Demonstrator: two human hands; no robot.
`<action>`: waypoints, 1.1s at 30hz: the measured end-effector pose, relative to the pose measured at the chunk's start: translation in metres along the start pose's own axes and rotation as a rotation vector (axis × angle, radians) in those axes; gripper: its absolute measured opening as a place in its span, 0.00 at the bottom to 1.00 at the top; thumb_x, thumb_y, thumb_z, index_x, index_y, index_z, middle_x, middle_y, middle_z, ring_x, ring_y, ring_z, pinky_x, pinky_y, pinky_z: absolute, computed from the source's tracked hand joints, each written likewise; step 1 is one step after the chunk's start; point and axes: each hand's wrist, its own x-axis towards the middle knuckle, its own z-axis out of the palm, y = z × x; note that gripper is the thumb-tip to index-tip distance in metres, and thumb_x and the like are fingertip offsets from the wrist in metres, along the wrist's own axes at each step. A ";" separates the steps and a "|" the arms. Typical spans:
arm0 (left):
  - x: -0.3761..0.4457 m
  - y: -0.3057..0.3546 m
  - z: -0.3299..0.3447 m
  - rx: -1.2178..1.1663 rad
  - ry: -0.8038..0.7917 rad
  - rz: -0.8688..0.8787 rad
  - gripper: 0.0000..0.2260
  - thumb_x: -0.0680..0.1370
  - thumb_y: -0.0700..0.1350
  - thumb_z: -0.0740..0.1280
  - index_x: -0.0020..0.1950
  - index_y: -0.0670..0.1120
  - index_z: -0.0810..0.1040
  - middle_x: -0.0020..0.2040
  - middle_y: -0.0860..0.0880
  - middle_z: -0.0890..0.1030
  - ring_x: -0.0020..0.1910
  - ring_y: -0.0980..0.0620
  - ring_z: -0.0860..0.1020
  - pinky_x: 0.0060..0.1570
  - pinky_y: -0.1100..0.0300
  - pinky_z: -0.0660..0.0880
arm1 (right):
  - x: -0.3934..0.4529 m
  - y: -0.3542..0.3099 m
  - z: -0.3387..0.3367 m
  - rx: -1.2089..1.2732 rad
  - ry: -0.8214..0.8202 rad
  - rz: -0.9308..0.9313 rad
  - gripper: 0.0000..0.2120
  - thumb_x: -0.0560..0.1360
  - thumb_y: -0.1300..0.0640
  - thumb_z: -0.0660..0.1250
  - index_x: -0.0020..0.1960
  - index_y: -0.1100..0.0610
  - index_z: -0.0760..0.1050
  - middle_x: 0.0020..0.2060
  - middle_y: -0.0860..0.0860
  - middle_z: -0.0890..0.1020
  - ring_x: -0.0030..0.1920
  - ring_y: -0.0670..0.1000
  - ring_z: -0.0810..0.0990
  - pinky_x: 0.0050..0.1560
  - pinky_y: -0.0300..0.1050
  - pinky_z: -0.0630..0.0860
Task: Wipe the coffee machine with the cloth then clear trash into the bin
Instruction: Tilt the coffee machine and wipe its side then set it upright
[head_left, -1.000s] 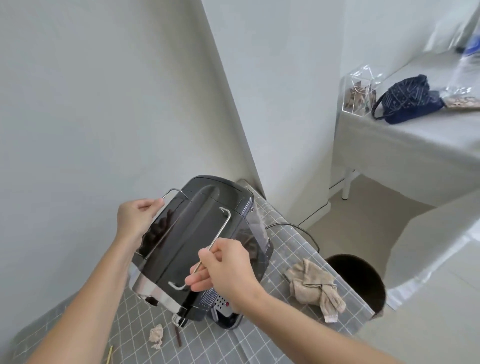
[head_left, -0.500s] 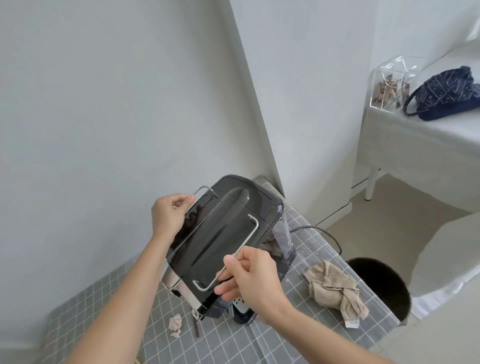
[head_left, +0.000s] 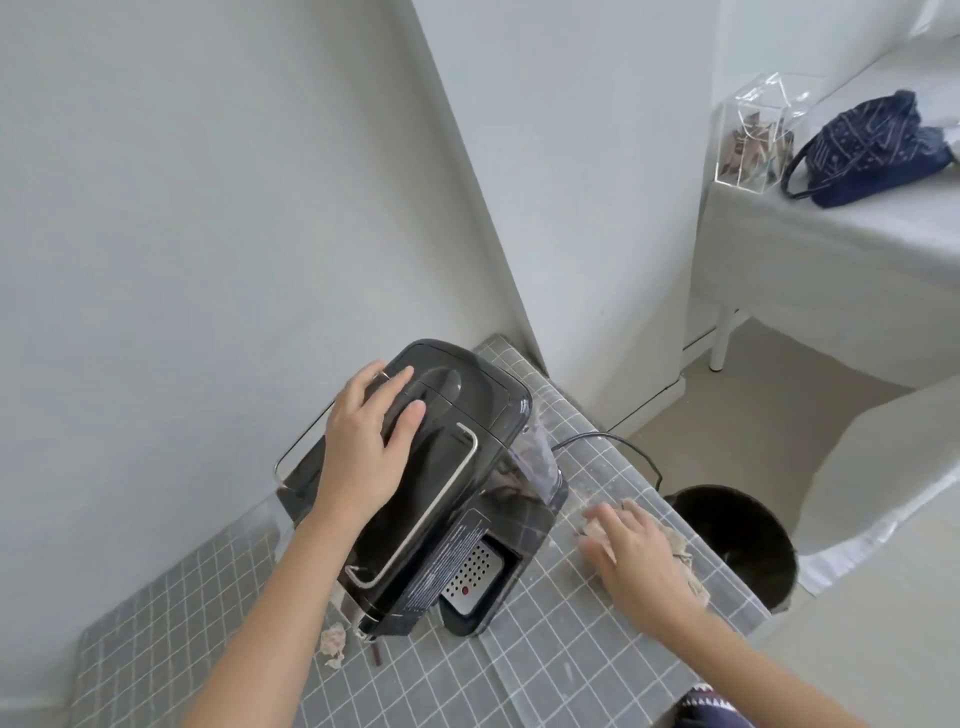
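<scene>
Table (head_left: 545, 670) with grid cover fills the lower frame; coffee machine (head_left: 467, 415) at centre, tilted. Bin (head_left: 737, 540) sits off the table edge, right. Cloth (head_left: 680, 545) lies at centre right near that edge. Risk: tilted machine could slip or tip if the bracing hand eases. Left hand (head_left: 363, 447) flat on the machine top, fingers spread, gripping nothing. Right hand (head_left: 634, 556) palm down on the cloth, fingers blurred, grasp unclear. Crumpled paper scrap (head_left: 332, 639) lower left of the machine.

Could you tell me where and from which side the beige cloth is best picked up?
Take the cloth from above, pinching its bunched middle: it lies crumpled and flat on the table near the bin, so no edge stands up. The right hand is over it; the left hand rests on the coffee machine.
</scene>
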 end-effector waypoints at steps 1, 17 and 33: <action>0.001 0.006 0.006 0.033 -0.044 0.004 0.21 0.79 0.58 0.58 0.70 0.53 0.71 0.73 0.48 0.66 0.72 0.49 0.64 0.71 0.48 0.61 | 0.000 0.024 0.011 -0.144 -0.090 0.018 0.20 0.80 0.41 0.55 0.70 0.45 0.65 0.72 0.49 0.67 0.76 0.59 0.57 0.75 0.55 0.51; 0.019 0.027 0.027 0.387 -0.208 -0.349 0.39 0.64 0.79 0.49 0.73 0.67 0.56 0.79 0.49 0.49 0.77 0.38 0.46 0.69 0.32 0.52 | 0.040 -0.020 -0.038 0.893 0.512 0.326 0.06 0.80 0.52 0.60 0.49 0.47 0.77 0.37 0.45 0.80 0.37 0.48 0.78 0.40 0.47 0.77; 0.022 0.026 0.033 0.350 -0.179 -0.367 0.41 0.60 0.82 0.48 0.71 0.69 0.58 0.79 0.51 0.51 0.77 0.41 0.48 0.68 0.33 0.60 | 0.123 -0.043 0.029 1.018 0.304 0.312 0.21 0.81 0.47 0.48 0.51 0.26 0.76 0.57 0.46 0.83 0.64 0.51 0.76 0.69 0.58 0.65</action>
